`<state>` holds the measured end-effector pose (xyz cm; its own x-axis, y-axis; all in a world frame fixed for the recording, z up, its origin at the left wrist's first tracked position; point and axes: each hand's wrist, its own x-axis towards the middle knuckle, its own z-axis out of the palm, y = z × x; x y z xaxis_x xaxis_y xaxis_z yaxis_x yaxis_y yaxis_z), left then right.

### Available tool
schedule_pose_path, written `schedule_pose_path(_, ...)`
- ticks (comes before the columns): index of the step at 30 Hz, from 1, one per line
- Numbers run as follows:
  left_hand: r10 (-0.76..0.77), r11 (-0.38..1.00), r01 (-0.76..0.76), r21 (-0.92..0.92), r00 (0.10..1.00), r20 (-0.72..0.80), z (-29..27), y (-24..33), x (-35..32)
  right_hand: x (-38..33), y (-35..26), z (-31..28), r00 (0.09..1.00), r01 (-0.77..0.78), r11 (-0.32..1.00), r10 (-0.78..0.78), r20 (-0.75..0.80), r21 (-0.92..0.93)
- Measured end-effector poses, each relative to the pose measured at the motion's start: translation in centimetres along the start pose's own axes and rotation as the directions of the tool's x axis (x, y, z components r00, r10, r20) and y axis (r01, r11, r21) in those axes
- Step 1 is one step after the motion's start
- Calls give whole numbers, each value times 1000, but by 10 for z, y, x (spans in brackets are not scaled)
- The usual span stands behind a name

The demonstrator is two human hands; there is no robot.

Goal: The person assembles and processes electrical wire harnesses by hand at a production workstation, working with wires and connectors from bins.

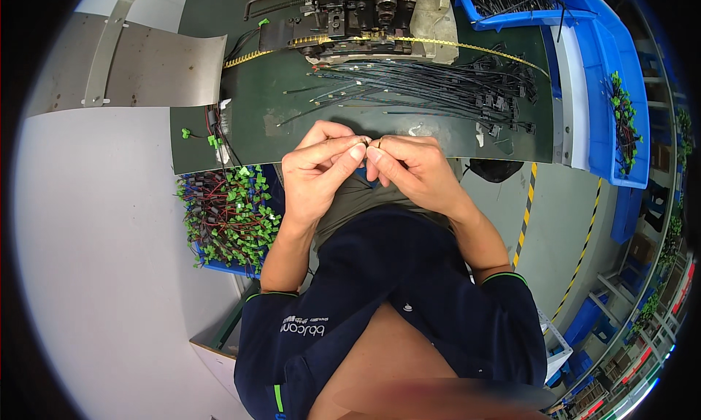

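Observation:
My left hand (315, 170) and my right hand (415, 166) meet fingertip to fingertip over the near edge of the green worktop (252, 139). Thumb and forefinger are pinched together on each. A tiny pale and dark piece shows at the fingertips, too small and too covered to name. Just beyond my hands, black wires (409, 88) lie in a loose bundle on the worktop, bare ends to the left and black connectors to the right. Behind them stands a metal crimping press (365, 18), with a yellowish strip of terminals (467, 46) running across it.
A blue bin (241, 267) of wires with green connectors stands left, below the worktop. Several such wires (215, 139) lie on the left corner, near a curved metal sheet (161, 62). Blue trays (540, 17) hold more wires at the right. Striped tape (526, 216) marks the floor.

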<state>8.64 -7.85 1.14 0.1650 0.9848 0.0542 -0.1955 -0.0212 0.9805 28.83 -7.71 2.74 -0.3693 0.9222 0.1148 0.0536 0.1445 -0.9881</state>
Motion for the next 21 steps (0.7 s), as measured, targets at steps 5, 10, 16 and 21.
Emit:
schedule_pose_path(5,2,1000,-2,20,1000,-8,1,1,0,0,0,1,1000,-5,1000,5,-9,-5)
schedule_pose_path(10,-17,999,17,33,1000,-2,2,2,0,-1,1,0,1000,-29,1000,29,-5,2)
schedule_pose_path(16,25,1000,-26,-10,996,-84,10,0,-3,-2,5,5,997,-52,997,55,-49,61)
schedule_pose_path(21,333,879,-280,386,940,-74,10,-1,-8,5,14,9,978,-117,971,149,-148,207)
